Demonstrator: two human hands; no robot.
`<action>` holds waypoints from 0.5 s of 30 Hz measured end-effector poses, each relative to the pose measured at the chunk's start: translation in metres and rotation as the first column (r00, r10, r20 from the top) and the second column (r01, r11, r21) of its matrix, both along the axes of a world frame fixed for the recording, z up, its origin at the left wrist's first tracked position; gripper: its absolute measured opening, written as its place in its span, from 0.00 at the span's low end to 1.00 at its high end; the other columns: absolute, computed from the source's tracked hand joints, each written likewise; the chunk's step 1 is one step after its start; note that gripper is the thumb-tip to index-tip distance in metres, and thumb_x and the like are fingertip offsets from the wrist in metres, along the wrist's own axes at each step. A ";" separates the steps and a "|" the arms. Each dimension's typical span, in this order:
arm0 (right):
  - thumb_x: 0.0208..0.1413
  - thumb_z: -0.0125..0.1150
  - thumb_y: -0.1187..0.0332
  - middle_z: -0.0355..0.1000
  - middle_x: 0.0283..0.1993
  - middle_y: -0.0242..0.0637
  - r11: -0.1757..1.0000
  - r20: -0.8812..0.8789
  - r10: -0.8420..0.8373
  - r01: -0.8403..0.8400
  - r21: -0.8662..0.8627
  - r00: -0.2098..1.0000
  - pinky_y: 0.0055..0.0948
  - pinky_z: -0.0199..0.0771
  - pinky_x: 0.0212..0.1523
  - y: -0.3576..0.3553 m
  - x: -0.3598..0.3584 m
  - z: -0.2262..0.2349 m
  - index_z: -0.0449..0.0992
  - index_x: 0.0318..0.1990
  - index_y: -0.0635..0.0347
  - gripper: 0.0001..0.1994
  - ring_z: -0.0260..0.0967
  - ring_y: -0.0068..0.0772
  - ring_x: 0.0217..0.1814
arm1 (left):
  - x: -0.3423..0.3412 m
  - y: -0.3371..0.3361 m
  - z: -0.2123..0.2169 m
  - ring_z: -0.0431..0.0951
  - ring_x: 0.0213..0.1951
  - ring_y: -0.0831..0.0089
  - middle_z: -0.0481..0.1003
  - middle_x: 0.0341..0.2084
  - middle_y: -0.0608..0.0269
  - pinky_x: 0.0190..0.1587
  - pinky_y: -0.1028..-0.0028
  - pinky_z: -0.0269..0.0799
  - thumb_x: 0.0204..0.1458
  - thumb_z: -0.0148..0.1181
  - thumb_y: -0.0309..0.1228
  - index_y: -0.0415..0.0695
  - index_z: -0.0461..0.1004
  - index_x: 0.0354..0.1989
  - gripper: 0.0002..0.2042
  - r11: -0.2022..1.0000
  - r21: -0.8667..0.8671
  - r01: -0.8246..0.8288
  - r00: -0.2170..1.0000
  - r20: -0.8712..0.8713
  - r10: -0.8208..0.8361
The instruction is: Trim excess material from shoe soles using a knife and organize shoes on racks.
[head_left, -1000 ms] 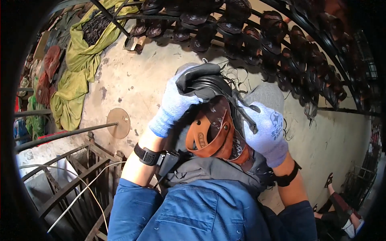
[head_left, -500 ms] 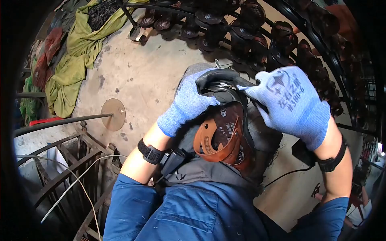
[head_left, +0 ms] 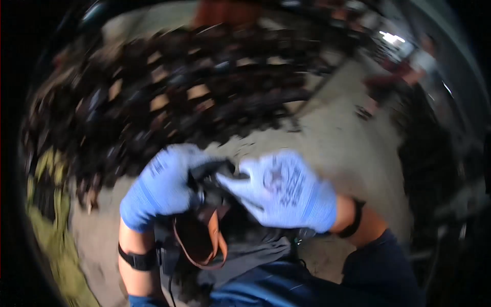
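In front of my body I hold a black and brown leather shoe, with its looped brown strap (head_left: pixel 217 239) hanging toward me. My left hand (head_left: pixel 162 187), in a light blue knit glove, is closed around the black leather part (head_left: pixel 215 171) from the left. From the right, my gloved right hand (head_left: pixel 284 192) pinches the edge of the same black part, thumb and fingers together. Motion blur and my fingers hide much of the shoe. Dark cloth (head_left: pixel 255 256) lies over my lap below it.
Rows of dark shoes (head_left: pixel 189 92) fill a wide rack ahead. Yellow-green cloth (head_left: pixel 48 230) lies at the left. Another person (head_left: pixel 404 71) sits at the far right, near a bright light (head_left: pixel 392 37). Concrete floor (head_left: pixel 337 123) runs between.
My view has swung to the right and up, bringing the rack and another person into sight. Both hands still grip the shoe, now lower in the picture and tilted differently.
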State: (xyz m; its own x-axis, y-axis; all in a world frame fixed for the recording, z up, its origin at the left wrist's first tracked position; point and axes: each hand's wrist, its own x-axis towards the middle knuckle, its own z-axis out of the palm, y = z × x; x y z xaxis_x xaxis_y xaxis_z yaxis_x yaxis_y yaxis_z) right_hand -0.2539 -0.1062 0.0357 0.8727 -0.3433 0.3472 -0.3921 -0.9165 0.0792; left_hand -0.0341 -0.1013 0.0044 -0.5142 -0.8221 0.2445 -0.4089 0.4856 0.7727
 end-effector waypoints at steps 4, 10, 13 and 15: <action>0.50 0.57 0.63 0.65 0.26 0.37 0.795 -0.088 -0.434 0.427 0.432 0.897 0.38 0.65 0.25 0.063 -0.098 -0.036 0.75 0.49 0.46 0.17 0.67 0.41 0.23 | -0.091 -0.015 -0.023 0.76 0.28 0.54 0.76 0.24 0.54 0.31 0.66 0.72 0.31 0.62 0.32 0.47 0.76 0.41 0.22 0.934 0.074 0.350 0.899 0.255 -0.357; 0.49 0.57 0.70 0.68 0.39 0.50 0.471 0.028 -0.707 0.441 0.764 0.707 0.38 0.70 0.39 0.123 -0.162 -0.127 0.70 0.57 0.48 0.24 0.68 0.49 0.38 | -0.130 0.003 -0.088 0.75 0.47 0.73 0.77 0.43 0.57 0.50 0.73 0.70 0.41 0.62 0.25 0.37 0.68 0.53 0.26 0.807 0.505 0.305 0.941 -0.291 -0.174; 0.47 0.57 0.71 0.68 0.43 0.52 0.554 0.107 -0.712 0.461 0.694 0.694 0.41 0.71 0.40 0.115 -0.160 -0.125 0.72 0.54 0.50 0.23 0.68 0.53 0.40 | -0.121 0.007 -0.088 0.74 0.42 0.76 0.78 0.40 0.59 0.47 0.74 0.69 0.53 0.56 0.30 0.34 0.69 0.52 0.18 0.658 0.750 -0.066 0.967 -0.114 0.227; 0.46 0.58 0.72 0.70 0.42 0.53 0.529 0.071 -0.710 0.465 0.710 0.700 0.39 0.72 0.43 0.109 -0.154 -0.124 0.73 0.53 0.52 0.22 0.69 0.54 0.40 | -0.112 0.012 -0.094 0.75 0.41 0.73 0.78 0.38 0.55 0.44 0.74 0.70 0.50 0.61 0.31 0.35 0.72 0.48 0.18 0.721 0.692 -0.021 0.944 -0.224 0.242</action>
State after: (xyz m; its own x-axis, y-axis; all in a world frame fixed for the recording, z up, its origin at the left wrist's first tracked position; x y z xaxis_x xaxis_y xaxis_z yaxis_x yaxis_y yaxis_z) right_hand -0.4079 0.0030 -0.0883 0.2637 -0.9627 0.0612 -0.7435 -0.2433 -0.6229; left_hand -0.1460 -0.0895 -0.0898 -0.3881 -0.8760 -0.2863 -0.1423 -0.2500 0.9577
